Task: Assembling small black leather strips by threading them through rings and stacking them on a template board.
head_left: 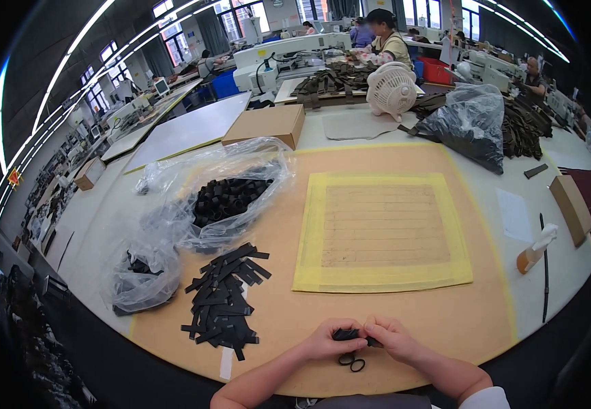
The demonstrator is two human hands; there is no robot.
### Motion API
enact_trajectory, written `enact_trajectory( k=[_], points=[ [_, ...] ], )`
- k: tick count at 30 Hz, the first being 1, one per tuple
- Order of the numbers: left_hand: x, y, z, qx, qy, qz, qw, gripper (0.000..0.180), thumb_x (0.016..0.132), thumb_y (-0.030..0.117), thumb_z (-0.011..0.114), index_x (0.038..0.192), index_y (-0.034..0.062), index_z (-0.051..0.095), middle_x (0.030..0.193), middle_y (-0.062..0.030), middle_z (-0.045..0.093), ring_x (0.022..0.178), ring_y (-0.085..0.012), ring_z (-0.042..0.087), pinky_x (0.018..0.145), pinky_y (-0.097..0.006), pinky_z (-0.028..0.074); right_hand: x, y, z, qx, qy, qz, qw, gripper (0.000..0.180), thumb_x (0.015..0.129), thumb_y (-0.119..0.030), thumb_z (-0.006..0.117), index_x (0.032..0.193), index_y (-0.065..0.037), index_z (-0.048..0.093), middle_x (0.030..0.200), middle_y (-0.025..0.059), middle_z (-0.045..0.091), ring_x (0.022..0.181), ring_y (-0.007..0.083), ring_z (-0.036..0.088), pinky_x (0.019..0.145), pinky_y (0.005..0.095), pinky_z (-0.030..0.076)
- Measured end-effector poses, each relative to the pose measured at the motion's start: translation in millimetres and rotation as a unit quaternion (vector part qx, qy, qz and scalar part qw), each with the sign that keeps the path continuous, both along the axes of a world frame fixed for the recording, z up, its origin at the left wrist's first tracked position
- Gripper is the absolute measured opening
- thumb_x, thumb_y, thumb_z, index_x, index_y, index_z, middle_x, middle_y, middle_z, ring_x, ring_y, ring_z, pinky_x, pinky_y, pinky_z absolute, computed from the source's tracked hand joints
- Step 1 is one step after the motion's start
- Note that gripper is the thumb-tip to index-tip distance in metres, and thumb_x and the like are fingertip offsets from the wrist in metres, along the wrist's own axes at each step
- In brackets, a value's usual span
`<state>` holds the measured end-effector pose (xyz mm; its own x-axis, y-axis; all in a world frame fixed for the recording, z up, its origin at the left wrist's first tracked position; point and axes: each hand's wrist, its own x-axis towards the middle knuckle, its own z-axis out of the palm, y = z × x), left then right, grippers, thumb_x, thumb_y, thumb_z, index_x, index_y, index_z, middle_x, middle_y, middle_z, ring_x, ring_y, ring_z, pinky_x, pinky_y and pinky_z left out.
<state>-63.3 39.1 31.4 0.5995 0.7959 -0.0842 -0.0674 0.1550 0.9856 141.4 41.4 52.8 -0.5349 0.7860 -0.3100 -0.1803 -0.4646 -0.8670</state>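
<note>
Close to the table's near edge, my two hands meet. In the fingers of my left hand (333, 339) is a dark bundle of black strip (345, 335). My right hand (392, 338) pinches the other end of the black strip, thumb and fingers pressed together. Just below the hands show two black loops (351, 362) that look like scissor handles; any blades are hidden. To the left of my hands lies a loose pile of short flat black strips (224, 300).
An open plastic bag (230, 204) of black rolled pieces and a smaller bag (146, 276) lie left. A yellow-bordered board (384, 283) sits ahead. At right stand an orange bottle (530, 259) and a cardboard box (571, 210). A fan (391, 88) stands behind; a person works beyond.
</note>
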Motion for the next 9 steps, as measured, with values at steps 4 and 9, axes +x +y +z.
enact_trajectory(
  k=[4,9],
  points=[
    [8.6,-13.8,5.2,0.082,0.007,0.154,0.985,0.011,0.087,0.009,0.069,0.095,0.0037,0.065,0.078,0.0007,0.065,0.066,-0.0037,0.058,0.060,-0.020,0.047,0.7,10.2,-8.4,0.038,0.000,-0.070,0.997,0.022,0.096,-0.028,0.060,0.090,-0.008,0.055,0.077,-0.0028,0.056,0.066,0.0048,0.048,0.061,0.0199,0.039],
    [10.6,-6.2,-1.6,0.243,0.079,0.174,0.951,0.012,0.087,0.010,0.070,0.098,0.0056,0.067,0.082,-0.0029,0.068,0.069,-0.0110,0.063,0.063,-0.023,0.051,5.4,14.8,-30.5,0.026,0.007,0.003,1.000,0.032,0.093,-0.025,0.065,0.110,-0.004,0.048,0.088,0.0019,0.062,0.071,0.0038,0.052,0.061,0.0182,0.040]
  ],
)
